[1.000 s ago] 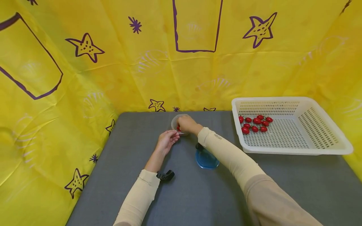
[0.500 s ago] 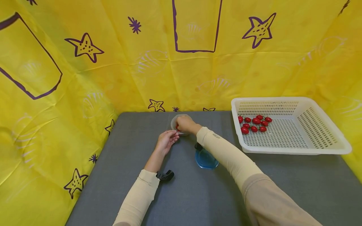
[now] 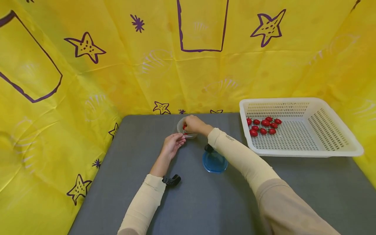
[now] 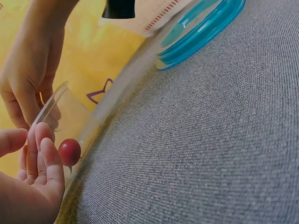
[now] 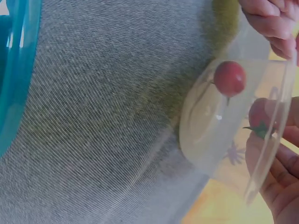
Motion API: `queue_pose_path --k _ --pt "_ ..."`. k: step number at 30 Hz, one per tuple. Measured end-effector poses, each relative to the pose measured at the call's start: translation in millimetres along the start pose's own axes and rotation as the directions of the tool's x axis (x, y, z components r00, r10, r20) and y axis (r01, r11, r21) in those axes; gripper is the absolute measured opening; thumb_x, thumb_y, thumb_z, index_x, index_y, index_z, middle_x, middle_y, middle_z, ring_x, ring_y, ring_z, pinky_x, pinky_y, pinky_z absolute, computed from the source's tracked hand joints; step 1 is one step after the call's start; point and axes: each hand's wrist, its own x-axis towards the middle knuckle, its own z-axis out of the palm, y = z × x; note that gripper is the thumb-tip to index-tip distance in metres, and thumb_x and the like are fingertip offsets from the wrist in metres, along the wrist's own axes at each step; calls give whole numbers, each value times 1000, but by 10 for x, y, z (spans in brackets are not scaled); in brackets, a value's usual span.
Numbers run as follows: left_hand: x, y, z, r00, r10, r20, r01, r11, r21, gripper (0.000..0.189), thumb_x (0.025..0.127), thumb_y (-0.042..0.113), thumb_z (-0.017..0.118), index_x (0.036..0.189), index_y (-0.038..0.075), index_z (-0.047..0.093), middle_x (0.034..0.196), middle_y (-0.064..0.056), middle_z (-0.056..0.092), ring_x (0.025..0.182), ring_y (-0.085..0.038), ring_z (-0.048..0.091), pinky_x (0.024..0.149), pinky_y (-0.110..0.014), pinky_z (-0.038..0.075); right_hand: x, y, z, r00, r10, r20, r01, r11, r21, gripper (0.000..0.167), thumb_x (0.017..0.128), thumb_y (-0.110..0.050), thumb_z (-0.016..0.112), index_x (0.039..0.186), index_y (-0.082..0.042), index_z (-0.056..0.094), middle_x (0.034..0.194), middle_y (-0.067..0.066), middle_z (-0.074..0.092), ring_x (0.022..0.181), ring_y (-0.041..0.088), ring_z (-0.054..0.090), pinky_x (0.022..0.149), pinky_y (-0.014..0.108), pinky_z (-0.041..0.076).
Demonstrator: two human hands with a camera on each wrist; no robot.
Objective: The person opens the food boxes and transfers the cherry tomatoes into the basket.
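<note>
A clear plastic bowl [image 3: 180, 126] stands near the table's far edge. My left hand [image 3: 173, 144] pinches its near rim between thumb and fingers. Over the bowl's right side, my right hand [image 3: 196, 125] reaches in from above. The right wrist view shows its thumb and fingers pinching a red cherry tomato [image 5: 259, 113] with a green stem end, seen through the wall. A second cherry tomato [image 5: 230, 78] lies inside the bowl and also shows beside my left fingers in the left wrist view. My right hand hides part of the bowl in the head view.
A round blue lid [image 3: 215, 162] lies on the grey table [image 3: 199, 202], close to my right forearm. At the right, a white perforated basket [image 3: 296, 153] holds several cherry tomatoes [image 3: 265, 123] at its left end. Yellow patterned cloth [image 3: 199, 75] hangs behind and at the sides.
My right hand has risen slightly and shifted right within the bowl, uncovering more red there. My left hand keeps its hold on the rim. The head view has tilted a little.
</note>
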Motion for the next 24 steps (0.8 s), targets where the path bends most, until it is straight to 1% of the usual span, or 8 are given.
queue_pose_path --k 2,6,9,14,20,24 --pt "-3 -2 -1 1000 -3 -3 3 1000 7 5 97 8 56 92 6 58 71 4 66 65 -7 65 67 -20 54 -11 -4 -29 1000 -3 5 3 1000 1 13 83 -4 61 90 -3 72 78 7 66 67 18 52 60 24 42" --pt "7 -9 -4 1000 -8 1 8 1000 5 4 97 8 56 95 5 57 72 3 66 65 -7 65 67 -20 54 -29 -12 -80 1000 -7 9 7 1000 13 17 84 -6 65 99 -1 73 92 11 72 78 22 62 74 28 54" --pt "16 -9 -7 1000 -9 6 9 1000 0 4 97 8 55 97 4 56 72 3 66 66 -7 64 67 -19 54 -36 -18 -115 1000 -22 6 22 1000 22 20 86 -7 66 104 1 72 98 13 73 83 24 65 81 32 56" --pt "11 -5 4 1000 -10 4 10 1000 -7 4 97 8 55 96 5 57 72 3 66 65 -6 64 67 -19 54 -63 -31 -174 999 -30 11 30 999 22 22 87 -6 65 107 2 71 99 14 72 84 24 65 81 32 56" --pt "9 -9 0 1000 -6 -5 6 1000 -2 5 97 10 56 94 6 58 74 3 66 67 -7 64 67 -19 54 -105 -40 -261 999 -42 7 42 999 16 22 89 -10 65 108 0 71 102 14 72 86 24 64 81 32 55" --pt "23 -13 -1 1000 -4 -4 4 1000 -3 5 96 10 57 94 6 59 74 3 67 67 -7 65 67 -20 54 -135 -32 -341 999 -48 -5 49 998 47 21 90 -8 64 108 1 70 101 14 72 84 23 63 80 32 55"
